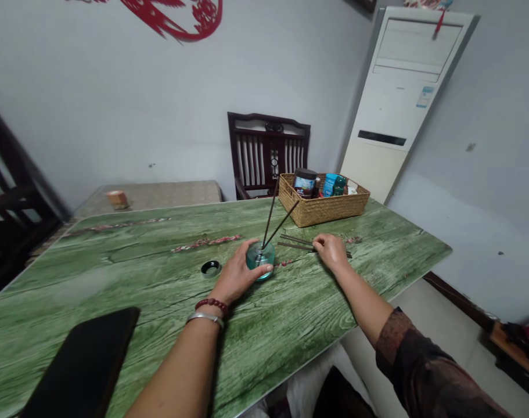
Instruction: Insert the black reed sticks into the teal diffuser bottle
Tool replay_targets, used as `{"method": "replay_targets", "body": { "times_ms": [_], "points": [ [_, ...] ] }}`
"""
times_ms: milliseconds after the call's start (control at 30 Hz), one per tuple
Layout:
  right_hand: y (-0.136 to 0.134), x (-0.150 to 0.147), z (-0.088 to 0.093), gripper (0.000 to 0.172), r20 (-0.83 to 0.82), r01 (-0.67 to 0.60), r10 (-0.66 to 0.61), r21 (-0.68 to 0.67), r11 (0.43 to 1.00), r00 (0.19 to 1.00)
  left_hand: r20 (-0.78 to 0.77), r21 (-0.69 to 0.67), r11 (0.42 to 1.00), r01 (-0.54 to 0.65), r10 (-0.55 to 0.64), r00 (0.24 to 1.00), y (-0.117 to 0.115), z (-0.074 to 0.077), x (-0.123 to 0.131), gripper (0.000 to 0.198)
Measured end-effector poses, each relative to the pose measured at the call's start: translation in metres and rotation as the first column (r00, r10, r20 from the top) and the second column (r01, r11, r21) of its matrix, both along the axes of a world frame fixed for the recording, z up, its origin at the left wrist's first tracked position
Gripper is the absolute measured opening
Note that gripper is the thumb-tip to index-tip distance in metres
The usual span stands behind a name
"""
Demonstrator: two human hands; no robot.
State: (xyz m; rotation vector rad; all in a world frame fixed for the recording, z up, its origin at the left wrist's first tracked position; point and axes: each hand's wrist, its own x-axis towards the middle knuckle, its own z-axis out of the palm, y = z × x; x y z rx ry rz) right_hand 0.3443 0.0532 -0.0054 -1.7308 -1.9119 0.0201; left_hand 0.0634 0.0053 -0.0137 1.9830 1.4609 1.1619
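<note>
My left hand (pixel 240 270) is wrapped round a teal glass reed diffuser bottle (pixel 264 270) that stands upright on the table. Two dark reed sticks (pixel 270 217) lean out of its mouth, spread apart. To the right, my right hand (pixel 330 249) has its fingers pinched at several dark reed sticks (pixel 295 245) lying on the tabletop; whether one is lifted is hidden by the fingers. A black round cap (pixel 211 267) rests left of the bottle, close to my left wrist.
The green wood-patterned table (pixel 168 296) carries a woven basket (pixel 329 210) of jars and bottles at the back right. A dark flat panel (pixel 83 363) lies at the front left. Behind stand a dark wooden chair (pixel 268 148) and an orange box (pixel 117 200) on a lower surface.
</note>
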Motion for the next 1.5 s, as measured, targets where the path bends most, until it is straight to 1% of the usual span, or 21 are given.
{"method": "replay_targets", "body": {
  "times_ms": [67,200,333,533,900,1000,1100,1167,1233,1300,1333,1367,1400,1433,1500],
  "points": [
    [0.0,-0.001,-0.004,0.02,0.094,-0.001,0.005,-0.035,0.999,0.996,-0.002,-0.001,1.0,0.0,0.0,1.0,0.001,0.0,0.0,0.072],
    [0.0,-0.007,-0.005,0.021,0.251,-0.029,0.047,-0.075,0.997,0.967,-0.013,-0.018,1.0,0.009,-0.009,1.0,0.002,-0.002,-0.001,0.072],
    [-0.001,-0.008,-0.006,0.022,0.342,-0.049,0.078,-0.093,0.995,0.937,-0.03,-0.013,1.0,0.011,-0.012,0.999,0.003,-0.004,-0.002,0.071],
    [-0.003,-0.007,-0.006,0.02,0.341,-0.076,0.101,-0.087,0.993,0.935,-0.039,-0.031,0.999,0.015,-0.017,0.999,0.003,-0.004,-0.002,0.072],
    [-0.009,-0.006,0.003,0.017,0.322,-0.081,0.143,-0.2,0.976,0.936,-0.035,-0.042,0.999,0.008,-0.009,0.999,0.001,-0.003,-0.002,0.073],
    [-0.011,-0.007,0.006,0.018,0.34,-0.075,0.155,-0.238,0.968,0.928,-0.034,-0.042,0.999,0.0,-0.001,0.999,0.001,-0.003,-0.002,0.074],
    [-0.014,-0.008,0.007,0.021,0.338,-0.078,0.145,-0.204,0.976,0.93,-0.028,-0.036,0.999,-0.001,0.0,1.0,0.002,-0.003,-0.001,0.074],
    [-0.015,-0.008,0.009,0.021,0.288,-0.078,0.114,-0.136,0.988,0.951,-0.02,-0.028,1.0,0.003,-0.004,1.0,0.002,-0.003,-0.001,0.073],
    [-0.016,-0.007,0.015,0.02,0.172,-0.078,0.083,-0.035,0.996,0.982,-0.016,-0.019,1.0,0.007,-0.007,1.0,0.002,-0.004,-0.001,0.073],
    [-0.017,-0.005,0.025,0.019,-0.024,-0.086,0.089,0.101,0.991,0.996,-0.014,-0.018,1.0,0.011,-0.012,1.0,0.002,-0.003,-0.002,0.073],
    [-0.018,-0.005,0.031,0.018,-0.148,-0.095,0.122,0.173,0.98,0.981,-0.013,-0.018,1.0,0.013,-0.013,1.0,0.002,-0.003,-0.002,0.073],
    [-0.02,-0.005,0.038,0.017,-0.284,-0.11,0.177,0.234,0.966,0.942,-0.012,-0.018,1.0,0.013,-0.014,1.0,0.002,-0.003,-0.002,0.073],
    [-0.022,-0.007,0.046,0.016,-0.421,-0.138,0.25,0.279,0.95,0.872,-0.013,-0.018,1.0,0.013,-0.013,1.0,0.002,-0.003,-0.002,0.073],
    [-0.025,-0.009,0.053,0.016,-0.546,-0.178,0.327,0.308,0.935,0.771,-0.014,-0.017,1.0,0.011,-0.011,1.0,0.002,-0.003,-0.002,0.072],
    [-0.033,-0.018,0.068,0.021,-0.731,-0.281,0.446,0.347,0.895,0.517,-0.019,-0.014,1.0,0.008,-0.009,1.0,0.002,-0.004,-0.002,0.073]
  ]
}}
